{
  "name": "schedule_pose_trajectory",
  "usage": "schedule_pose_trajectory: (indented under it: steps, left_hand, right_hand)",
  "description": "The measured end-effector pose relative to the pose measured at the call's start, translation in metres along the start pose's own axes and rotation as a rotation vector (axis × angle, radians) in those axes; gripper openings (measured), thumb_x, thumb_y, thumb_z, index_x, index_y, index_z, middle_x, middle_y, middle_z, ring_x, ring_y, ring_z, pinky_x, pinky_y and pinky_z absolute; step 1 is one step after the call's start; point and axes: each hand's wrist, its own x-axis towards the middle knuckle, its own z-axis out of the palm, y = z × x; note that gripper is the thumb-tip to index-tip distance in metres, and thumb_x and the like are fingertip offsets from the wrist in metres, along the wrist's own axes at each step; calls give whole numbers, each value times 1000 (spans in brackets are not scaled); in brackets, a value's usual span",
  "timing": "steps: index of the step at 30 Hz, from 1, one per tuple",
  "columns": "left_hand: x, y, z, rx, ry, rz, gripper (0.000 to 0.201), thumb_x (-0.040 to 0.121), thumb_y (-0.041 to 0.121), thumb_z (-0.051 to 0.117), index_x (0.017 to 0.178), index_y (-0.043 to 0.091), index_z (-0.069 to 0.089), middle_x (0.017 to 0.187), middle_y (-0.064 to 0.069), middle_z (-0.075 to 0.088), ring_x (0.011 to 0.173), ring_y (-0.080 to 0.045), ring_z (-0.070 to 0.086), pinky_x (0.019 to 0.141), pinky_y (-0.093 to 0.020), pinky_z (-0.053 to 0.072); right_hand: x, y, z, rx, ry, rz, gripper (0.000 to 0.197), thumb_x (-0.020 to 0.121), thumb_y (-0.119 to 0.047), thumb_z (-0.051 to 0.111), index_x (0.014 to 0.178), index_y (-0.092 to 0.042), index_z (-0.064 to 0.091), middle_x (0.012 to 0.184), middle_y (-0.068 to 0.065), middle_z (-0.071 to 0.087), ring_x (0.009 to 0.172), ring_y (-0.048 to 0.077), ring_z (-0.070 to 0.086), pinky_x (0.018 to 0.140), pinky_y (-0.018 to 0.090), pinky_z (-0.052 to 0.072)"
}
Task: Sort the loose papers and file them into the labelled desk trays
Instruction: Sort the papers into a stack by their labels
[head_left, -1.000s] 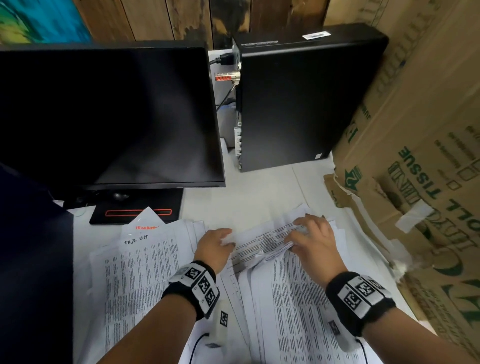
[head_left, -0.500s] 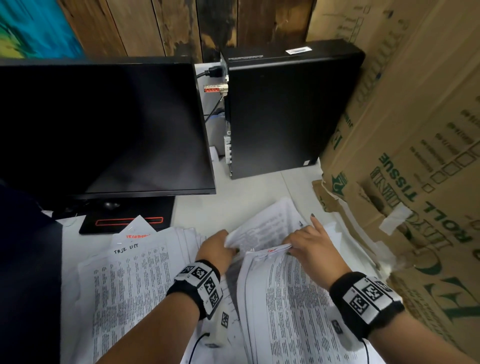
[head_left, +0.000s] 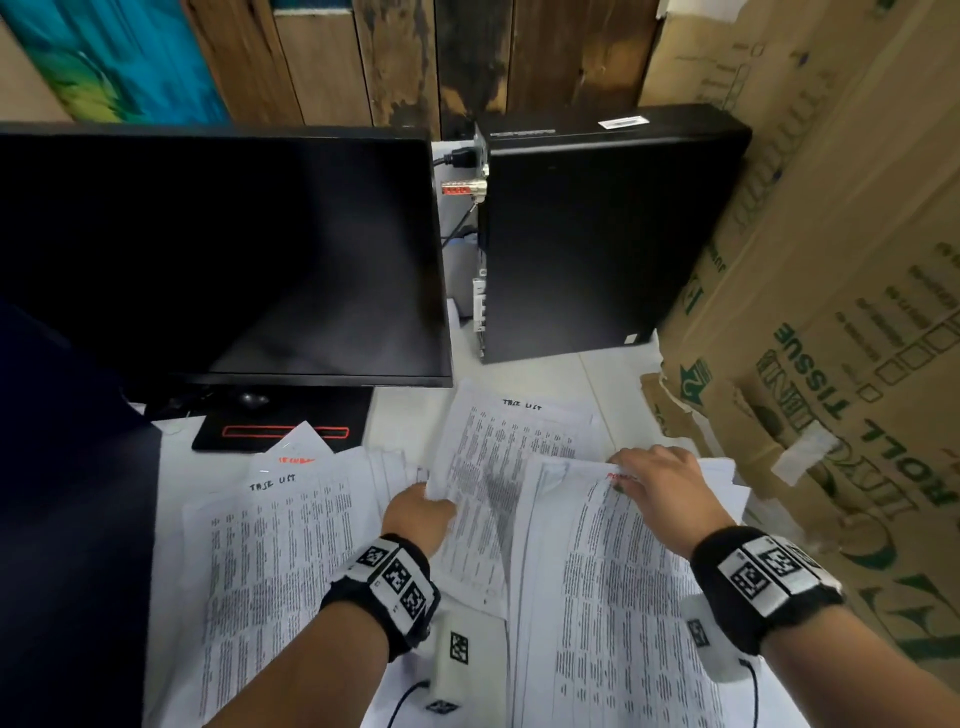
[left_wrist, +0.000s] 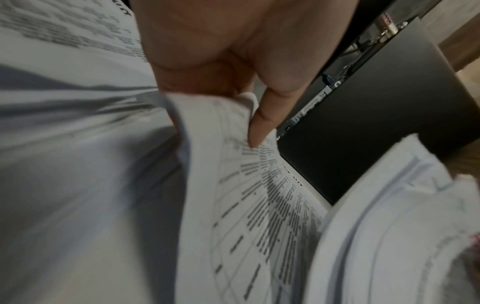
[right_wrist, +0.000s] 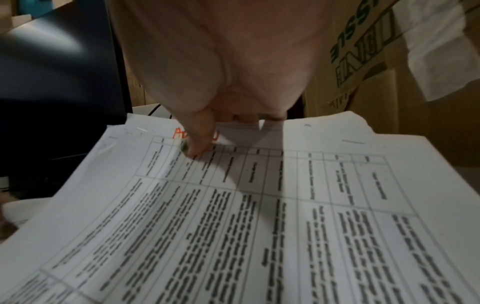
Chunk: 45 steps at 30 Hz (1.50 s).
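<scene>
The left hand (head_left: 418, 512) is pinching the left edge of a printed sheet (head_left: 498, 462) — thumb and fingers clamped on it — and the sheet is running lengthwise away from the fingers toward the computer tower (head_left: 597, 234), its far end headed "Task list". The right hand (head_left: 660, 483) is gripping the top edge of the right stack (head_left: 613, 597), thumb on top (a red word is showing under it). A left pile (head_left: 270, 545) bearing the same heading is lying just beside the left hand, so that hand is nearer, I judge. The monitor (head_left: 218, 249) and cardboard boxes (head_left: 831, 312) are crowding both sides; no trays are showing.
</scene>
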Motion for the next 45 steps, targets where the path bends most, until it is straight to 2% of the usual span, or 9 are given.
schedule_pose_trajectory:
  steps: [5,10,14,21,29,33,35,39,45]
  left_hand:
    - [-20,-5,-4,46,48,81,39,92,12,56,130,14,51,121,-4,62,103,-21,60,97,-32,48]
    - [-40,-5,-26,9,230,191,21,95,14,49,110,23,60,96,7,68,81,-8,61,68,-18,46]
    - [-54,-1,-51,-69,388,200,23,93,21,54,116,22,57,108,4,65,101,-18,60,88,-29,48]
    - [-87,6,-106,-264,540,286,21,93,16,57,112,25,55,94,15,63,83,-1,58,74,-17,43]
    - [-81,-61,-146,-79,256,-17,45,83,21,69,124,20,51,107,8,63,98,-16,60,88,-29,49]
    - [-83,-102,-152,243,248,-160,31,78,28,70,106,16,64,112,-4,64,95,-19,62,88,-29,53]
    - [-84,-118,-156,213,298,-250,46,84,29,62,126,13,54,134,-11,46,116,-25,52,97,-28,45]
    - [-89,-135,-160,-23,216,-302,69,93,30,52,150,19,15,157,-4,11,141,-26,25,111,-35,29]
    - [-87,-146,-161,207,142,-214,66,94,32,46,150,20,13,158,-1,12,145,-23,12,118,-37,17]
  right_hand:
    - [12,5,4,-88,-72,121,28,98,-15,39,119,-25,55,112,-3,64,107,19,51,96,31,26]
    - [23,11,13,-56,-168,239,34,95,-12,43,126,-25,51,124,0,61,117,21,51,112,39,23]
    - [29,-6,15,183,-166,242,46,96,-26,49,141,-22,40,144,4,44,134,21,38,117,40,16]
    - [40,-86,25,821,-244,212,58,92,-26,57,145,-24,32,130,-5,54,113,8,49,84,14,36]
    - [45,-134,62,839,-364,254,31,87,-16,65,112,-25,50,99,7,68,96,23,65,93,46,50]
    - [28,-151,84,661,-444,233,21,90,-2,56,106,-14,50,87,1,61,72,10,56,61,13,43]
    - [15,-159,96,606,-453,240,20,89,2,53,103,-12,50,90,4,59,69,9,52,51,5,37]
    - [-1,-168,116,603,-459,315,18,89,1,55,103,-9,52,100,13,63,73,17,56,52,8,40]
    - [-16,-172,119,594,-435,438,31,90,-2,54,120,-6,51,99,8,61,77,18,57,55,17,42]
